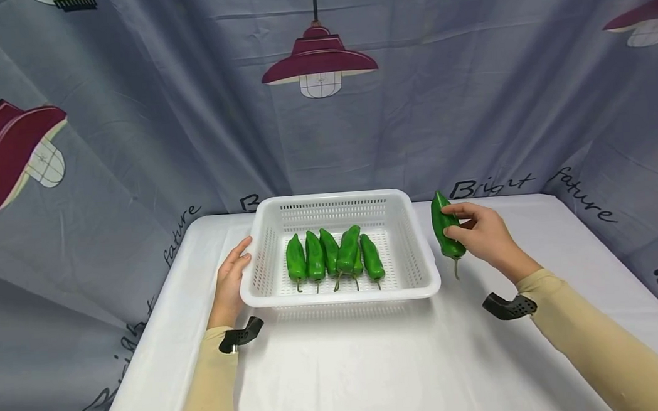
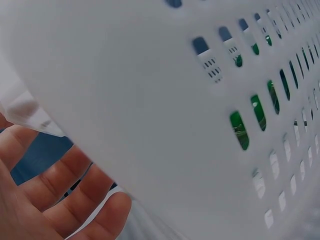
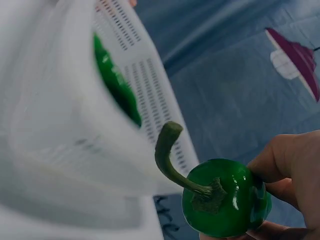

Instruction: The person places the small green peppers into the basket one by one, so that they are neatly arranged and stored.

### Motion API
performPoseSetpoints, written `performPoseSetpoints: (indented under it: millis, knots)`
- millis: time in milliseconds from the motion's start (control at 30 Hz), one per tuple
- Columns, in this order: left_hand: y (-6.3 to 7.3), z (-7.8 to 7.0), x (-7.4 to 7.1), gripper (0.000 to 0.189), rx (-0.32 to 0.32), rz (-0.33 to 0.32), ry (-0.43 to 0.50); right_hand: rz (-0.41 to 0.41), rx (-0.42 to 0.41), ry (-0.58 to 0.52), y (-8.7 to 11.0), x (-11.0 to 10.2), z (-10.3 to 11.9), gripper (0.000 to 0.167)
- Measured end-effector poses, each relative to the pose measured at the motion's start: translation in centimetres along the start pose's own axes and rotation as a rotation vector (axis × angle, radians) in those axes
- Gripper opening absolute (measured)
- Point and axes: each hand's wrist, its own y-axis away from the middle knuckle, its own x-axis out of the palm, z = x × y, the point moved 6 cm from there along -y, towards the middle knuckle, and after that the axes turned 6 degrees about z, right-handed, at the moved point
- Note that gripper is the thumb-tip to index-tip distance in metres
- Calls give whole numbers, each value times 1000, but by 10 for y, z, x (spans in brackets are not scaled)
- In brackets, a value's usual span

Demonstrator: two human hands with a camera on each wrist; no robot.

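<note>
A white plastic basket [image 1: 340,297] with slotted walls sits on the table, holding several green peppers [image 1: 296,258] laid side by side, stems toward me. Two of them overlap near the middle. My left hand [image 1: 230,284] rests against the basket's left side; in the left wrist view its fingers [image 2: 95,187] are fairly straight along the wall's edge. To the right of the basket, my right hand [image 1: 480,231] pinches another green pepper [image 1: 439,222] between thumb and fingers, its stem hanging down. The right wrist view shows this pepper's curved stem [image 3: 167,150] close up, beside the basket.
A white cloth covers the table [image 1: 344,362]. Behind and at both sides hangs a grey-blue curtain [image 1: 187,113] printed with red lamps and lettering. Black wrist mounts [image 1: 509,306] are worn on both sleeves.
</note>
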Motion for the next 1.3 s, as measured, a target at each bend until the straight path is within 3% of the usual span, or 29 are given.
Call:
performPoseSetpoints:
  millis: [333, 567, 767, 1000, 1300]
  knots:
    - [0, 0, 0, 48, 11, 4, -3, 12, -19, -37, -9, 13, 28, 48]
    - [-1, 0, 1, 48, 15, 11, -17, 38, -24, -68, -18, 37, 42, 48]
    - [-1, 1, -1, 48, 19, 10, -14, 76, -42, -32, -30, 61, 54, 46]
    - [-1, 1, -1, 48, 15, 10, -5, 163, -19, -10, -44, 88, 52, 46]
    - [-3, 2, -2, 47, -1, -8, 3, 225, -38, 53, -46, 110, 52, 45]
